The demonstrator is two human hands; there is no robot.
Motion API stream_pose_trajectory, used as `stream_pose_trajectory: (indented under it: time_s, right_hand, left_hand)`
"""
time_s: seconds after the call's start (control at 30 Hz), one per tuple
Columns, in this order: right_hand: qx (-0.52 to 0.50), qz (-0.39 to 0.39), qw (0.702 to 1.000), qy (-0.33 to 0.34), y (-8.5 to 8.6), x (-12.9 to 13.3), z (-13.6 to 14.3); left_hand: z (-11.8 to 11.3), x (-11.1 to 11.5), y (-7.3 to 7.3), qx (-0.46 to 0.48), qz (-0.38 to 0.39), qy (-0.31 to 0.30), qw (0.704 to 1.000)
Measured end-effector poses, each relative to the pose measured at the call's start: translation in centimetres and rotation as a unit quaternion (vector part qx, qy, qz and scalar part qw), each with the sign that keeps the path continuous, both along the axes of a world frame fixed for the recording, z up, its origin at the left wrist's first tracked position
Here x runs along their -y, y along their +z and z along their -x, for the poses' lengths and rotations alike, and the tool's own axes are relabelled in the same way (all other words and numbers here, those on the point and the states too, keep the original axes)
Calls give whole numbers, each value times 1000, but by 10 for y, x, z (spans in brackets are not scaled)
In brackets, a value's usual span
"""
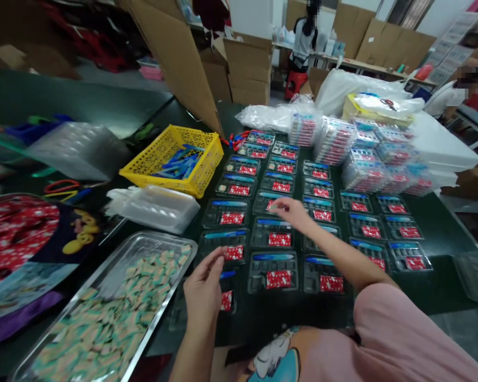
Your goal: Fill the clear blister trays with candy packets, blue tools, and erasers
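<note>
My left hand (204, 289) is over the near-left plastic trays, its thumb and fingers drawn together. What it holds, if anything, is hidden. Farther right, my right hand (290, 211) reaches over the second column with its fingertips pinched above a transparent tray (263, 202). I cannot make out anything between those fingertips. Rows of such trays lie on the dark table, each with a blue pen (273, 257) along the top and a red patterned piece (279, 279) below. Some far trays also hold a small pale block (222, 188).
To the left, a metal tray (194, 249) holds many small green-and-pink blocks (115, 318). Behind it are stacked empty plastic trays (159, 208) and a yellow basket (213, 159) of blue pens. Packed sets (334, 140) stand stacked at the back right. A seated person (302, 40) is in the distance.
</note>
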State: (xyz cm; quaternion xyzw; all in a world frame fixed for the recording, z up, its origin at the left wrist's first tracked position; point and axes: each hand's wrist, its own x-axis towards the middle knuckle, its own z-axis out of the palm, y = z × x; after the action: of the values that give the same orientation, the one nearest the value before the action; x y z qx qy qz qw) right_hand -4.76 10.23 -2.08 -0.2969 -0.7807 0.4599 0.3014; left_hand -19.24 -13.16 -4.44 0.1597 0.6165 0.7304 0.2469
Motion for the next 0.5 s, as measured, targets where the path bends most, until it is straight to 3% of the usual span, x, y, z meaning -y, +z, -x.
stream_pose_trajectory:
  time_s: [0.1, 0.17, 0.23, 0.33, 0.5]
  right_hand:
    - [52, -20, 988, -141, -9, -92, -39]
    - [121, -37, 964, -233, -14, -147, -55]
    - [185, -37, 943, -276, -21, -189, -63]
    - [234, -18, 931, -279, -32, -228, -58]
    - [302, 0, 914, -272, -48, -253, -39]
  left_hand:
    - [0, -5, -1, 1, 9, 5, 1000]
    - [1, -7, -5, 1, 18, 15, 1000]
    - [2, -9, -8, -2, 29, 21, 999]
    - [3, -12, -10, 0, 44, 25, 999]
    - [5, -19, -5, 0, 51, 47, 998]
